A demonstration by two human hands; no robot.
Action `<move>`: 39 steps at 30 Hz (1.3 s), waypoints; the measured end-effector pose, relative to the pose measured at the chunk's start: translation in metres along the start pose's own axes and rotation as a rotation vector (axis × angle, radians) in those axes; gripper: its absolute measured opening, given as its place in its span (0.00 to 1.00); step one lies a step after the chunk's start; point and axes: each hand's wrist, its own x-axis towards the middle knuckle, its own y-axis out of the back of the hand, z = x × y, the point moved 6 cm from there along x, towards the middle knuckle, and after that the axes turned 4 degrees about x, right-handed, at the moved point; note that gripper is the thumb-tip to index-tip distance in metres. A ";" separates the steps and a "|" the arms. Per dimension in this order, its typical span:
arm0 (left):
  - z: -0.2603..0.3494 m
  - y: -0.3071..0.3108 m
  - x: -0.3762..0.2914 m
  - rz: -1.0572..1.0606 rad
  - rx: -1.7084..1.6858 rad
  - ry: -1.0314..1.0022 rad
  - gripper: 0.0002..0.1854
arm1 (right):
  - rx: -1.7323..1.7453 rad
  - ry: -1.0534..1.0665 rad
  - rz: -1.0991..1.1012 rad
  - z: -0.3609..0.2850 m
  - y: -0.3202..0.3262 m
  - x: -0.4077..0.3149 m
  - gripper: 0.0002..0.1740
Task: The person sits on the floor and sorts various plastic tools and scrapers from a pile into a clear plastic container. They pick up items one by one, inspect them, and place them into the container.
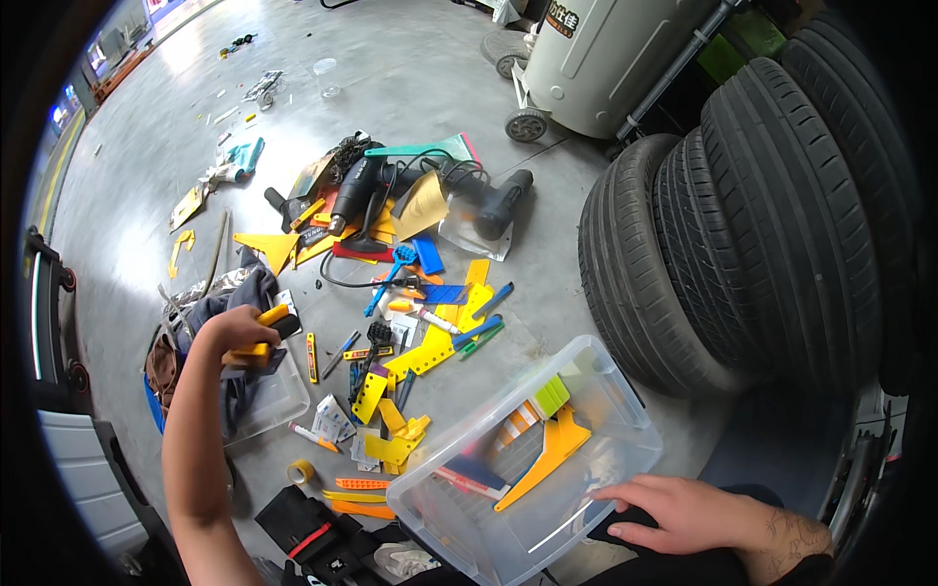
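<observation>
My left hand (245,329) is closed around several yellow and black tools (272,316), whose exact kind is partly hidden by the fingers. It is above a heap of dark cloth and a clear plastic lid or tray (289,392). My right hand (652,513), fingers apart, rests at the near right wall of a clear plastic bin (418,505). Inside the bin lie an orange-yellow angled scraper (549,454), a lime-green block (551,397) and other flat tools. Beside the bin, yellow plastic scrapers (432,351), markers, a blue brush (392,275) and small cutters lie spread on the floor.
Heat guns (355,190) and more squeegees are piled farther out. Used tires (637,271) stand at the right, next to a wheeled grey bin (601,73). A roll of yellow tape (300,472) and a black pouch (293,520) lie near my feet. Litter is scattered at the upper left.
</observation>
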 end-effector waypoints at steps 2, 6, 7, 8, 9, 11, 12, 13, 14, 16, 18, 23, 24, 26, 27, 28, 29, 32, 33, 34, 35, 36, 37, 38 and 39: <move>0.004 -0.010 -0.053 -0.008 -0.315 -0.122 0.37 | -0.082 0.155 0.052 -0.012 0.005 0.010 0.31; 0.092 -0.039 -0.163 -0.289 -1.101 -0.696 0.38 | -0.120 0.196 0.041 -0.023 0.006 0.017 0.32; 0.124 -0.040 -0.187 -0.267 -1.177 -0.875 0.39 | -0.144 0.213 0.068 -0.027 0.010 0.018 0.32; 0.148 -0.048 -0.210 -0.338 -1.170 -0.799 0.40 | -0.137 0.251 0.111 -0.034 0.015 0.016 0.31; 0.176 -0.055 -0.232 -0.400 -1.148 -0.749 0.40 | -0.135 0.292 0.159 -0.041 0.023 0.012 0.30; 0.245 -0.074 -0.260 -0.333 -0.861 -0.838 0.36 | -0.170 0.387 0.273 -0.059 0.033 -0.002 0.29; 0.275 -0.098 -0.266 -0.391 -0.596 -0.767 0.33 | -0.196 0.436 0.334 -0.068 0.036 -0.011 0.29; 0.300 -0.119 -0.267 -0.399 -0.310 -0.769 0.30 | -0.202 0.473 0.399 -0.075 0.039 -0.020 0.29; 0.332 -0.152 -0.266 -0.348 -0.126 -0.752 0.29 | -0.266 0.517 0.429 -0.082 0.038 -0.027 0.26; 0.389 -0.215 -0.256 -0.223 0.156 -0.803 0.27 | -0.255 0.510 0.421 -0.084 0.034 -0.033 0.23; 0.407 -0.273 -0.237 -0.115 0.320 -0.799 0.26 | -0.270 0.496 0.377 -0.079 0.029 -0.035 0.23; 0.397 -0.377 -0.181 -0.137 0.324 -0.615 0.23 | -0.266 0.478 0.354 -0.056 0.032 -0.033 0.25; 0.394 -0.388 -0.175 -0.114 0.300 -0.595 0.24 | -0.262 0.471 0.336 -0.052 0.033 -0.033 0.26; 0.387 -0.409 -0.166 -0.135 0.286 -0.538 0.24 | -0.255 0.473 0.306 -0.048 0.034 -0.034 0.27; 0.385 -0.419 -0.162 -0.167 0.286 -0.511 0.24 | -0.255 0.477 0.295 -0.048 0.036 -0.035 0.27; 0.383 -0.429 -0.159 -0.192 0.294 -0.483 0.24 | -0.255 0.484 0.292 -0.047 0.037 -0.035 0.27; 0.380 -0.439 -0.156 -0.218 0.271 -0.462 0.24 | -0.255 0.489 0.289 -0.047 0.039 -0.035 0.27; 0.372 -0.470 -0.149 -0.266 0.207 -0.394 0.23 | -0.260 0.520 0.244 -0.048 0.037 -0.032 0.28; 0.367 -0.479 -0.147 -0.279 0.184 -0.369 0.23 | -0.262 0.535 0.224 -0.047 0.036 -0.031 0.28; 0.361 -0.487 -0.146 -0.294 0.161 -0.343 0.23 | -0.258 0.530 0.214 -0.047 0.035 -0.027 0.28; 0.355 -0.494 -0.145 -0.309 0.137 -0.316 0.22 | -0.253 0.526 0.202 -0.046 0.033 -0.023 0.28; 0.350 -0.499 -0.145 -0.310 0.071 -0.292 0.22 | -0.278 0.481 0.152 -0.042 0.029 -0.019 0.28; 0.347 -0.502 -0.144 -0.297 0.075 -0.282 0.21 | -0.254 0.521 0.181 -0.044 0.031 -0.019 0.29; 0.346 -0.504 -0.143 -0.286 0.080 -0.274 0.21 | -0.257 0.519 0.171 -0.043 0.030 -0.018 0.29; 0.345 -0.505 -0.143 -0.276 0.086 -0.268 0.21 | -0.266 0.507 0.156 -0.042 0.030 -0.017 0.29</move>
